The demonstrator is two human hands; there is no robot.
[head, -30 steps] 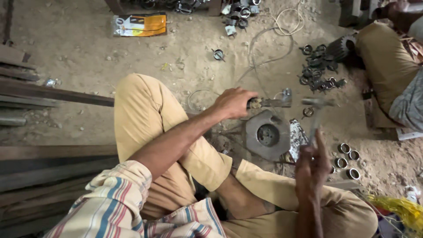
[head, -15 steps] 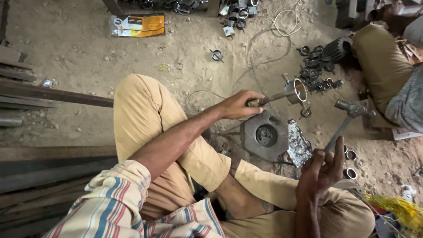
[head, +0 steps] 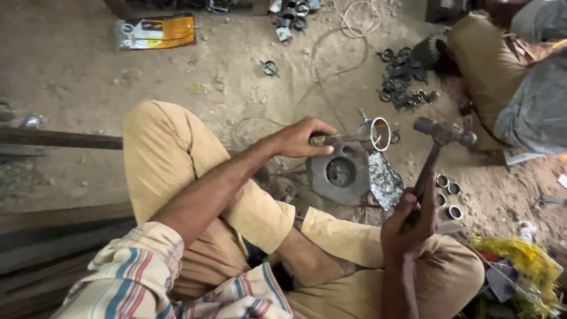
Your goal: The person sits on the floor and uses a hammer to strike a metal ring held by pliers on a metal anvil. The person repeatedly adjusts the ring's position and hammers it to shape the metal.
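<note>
I sit on a dirt floor with my knees bent. My left hand [head: 301, 137] grips the handle of a tool that carries a shiny metal ring [head: 376, 134], held above a grey metal block with a round hole [head: 341, 172]. My right hand [head: 407, 220] is closed around the wooden handle of a hammer, whose steel head [head: 444, 132] is raised just to the right of the ring. A crumpled metal sheet [head: 384, 181] lies beside the block.
Short metal rings [head: 447, 197] lie by the hammer hand. A pile of dark rings [head: 404, 81] and loose wire [head: 355, 22] lie farther off. Another person's bent leg [head: 490, 65] is at the upper right. A long metal bar [head: 59, 139] lies left, an orange packet [head: 156, 31] at the top.
My left hand lifted the ring on its tool up off the block. My right hand raised the hammer so its head now stands beside the ring.
</note>
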